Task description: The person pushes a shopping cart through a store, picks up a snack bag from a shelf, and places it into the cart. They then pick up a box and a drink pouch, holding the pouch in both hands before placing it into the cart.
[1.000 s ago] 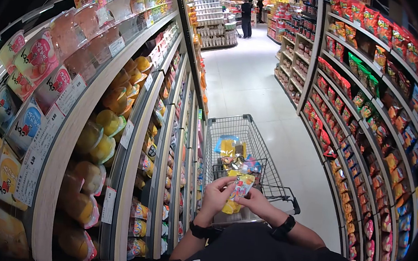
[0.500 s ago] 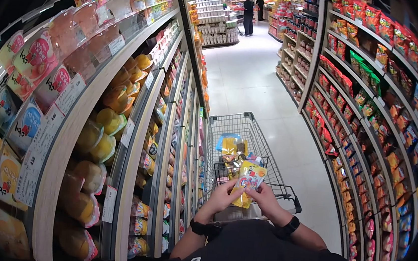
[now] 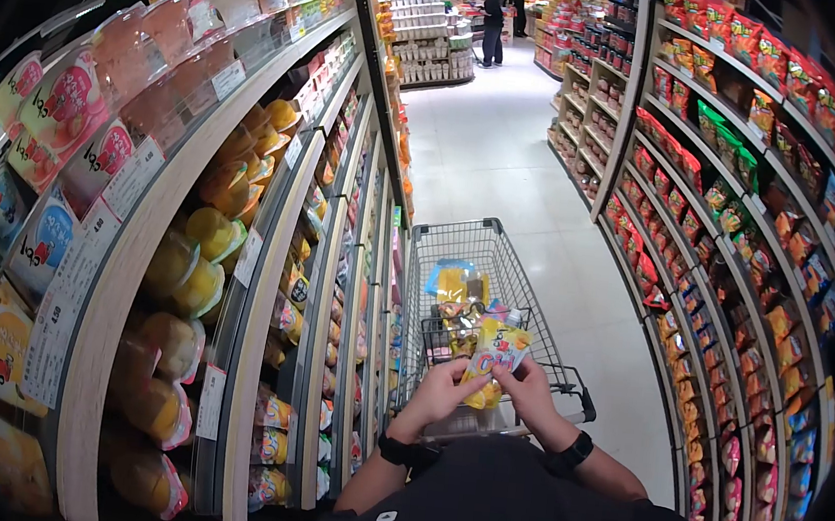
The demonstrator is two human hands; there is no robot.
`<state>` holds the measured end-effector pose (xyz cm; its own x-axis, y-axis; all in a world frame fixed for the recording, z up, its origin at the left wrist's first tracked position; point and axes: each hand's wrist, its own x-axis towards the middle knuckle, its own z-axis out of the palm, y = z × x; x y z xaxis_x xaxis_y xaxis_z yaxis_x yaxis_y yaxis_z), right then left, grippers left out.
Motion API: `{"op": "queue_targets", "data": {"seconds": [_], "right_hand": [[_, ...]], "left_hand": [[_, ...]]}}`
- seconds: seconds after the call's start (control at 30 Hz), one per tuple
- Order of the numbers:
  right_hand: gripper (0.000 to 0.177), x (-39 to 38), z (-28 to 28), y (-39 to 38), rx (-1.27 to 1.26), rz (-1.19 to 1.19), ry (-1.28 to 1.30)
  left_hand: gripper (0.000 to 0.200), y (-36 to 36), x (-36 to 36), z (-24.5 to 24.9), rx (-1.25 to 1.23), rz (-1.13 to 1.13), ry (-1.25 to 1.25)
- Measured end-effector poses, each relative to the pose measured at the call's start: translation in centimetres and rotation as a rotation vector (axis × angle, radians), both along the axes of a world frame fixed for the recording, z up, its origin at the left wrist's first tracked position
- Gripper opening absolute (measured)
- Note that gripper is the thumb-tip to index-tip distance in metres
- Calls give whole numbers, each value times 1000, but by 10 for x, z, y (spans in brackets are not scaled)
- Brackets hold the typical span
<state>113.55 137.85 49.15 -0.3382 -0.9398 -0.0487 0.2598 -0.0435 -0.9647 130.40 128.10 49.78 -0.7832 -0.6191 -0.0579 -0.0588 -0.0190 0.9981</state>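
Note:
Both my hands grip a yellow spouted pouch (image 3: 498, 354) with pink and white lettering, its spout end pointing away from me. My left hand (image 3: 440, 391) pinches its left edge, and my right hand (image 3: 529, 390) closes on its right side near the bottom. Beneath and beyond the pouch is a wire shopping cart (image 3: 537, 272). Inside the cart lies a yellow and blue package (image 3: 458, 282), along with other packaged goods partly covered by the pouch. Black bands circle both wrists.
At left, a tall shelf (image 3: 99, 330) carries jelly cups and fruit cups (image 3: 199, 285) with price tags. Bagged snacks (image 3: 741, 141) fill the right shelf. Between them a pale floor aisle (image 3: 479, 146) leads to a person in dark clothes (image 3: 492, 27) and another behind, near stacked displays (image 3: 429, 41).
The pouch stays in both hands, its face turned slightly between them. The view has shifted a little, and the cart appears slightly higher and further left.

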Motion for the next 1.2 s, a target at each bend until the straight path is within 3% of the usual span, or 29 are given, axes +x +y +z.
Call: {"op": "queue_targets", "data": {"seconds": [0.8, 1.03, 1.2], "right_hand": [[24, -12, -23, 6, -9, -50, -145], [23, -23, -20, 9, 77, 100, 6], [25, -27, -15, 11, 69, 83, -7]], "left_hand": [[38, 9, -2, 0, 39, -32, -58], [37, 10, -9, -15, 24, 53, -62], [37, 7, -22, -7, -68, 84, -165]]}}
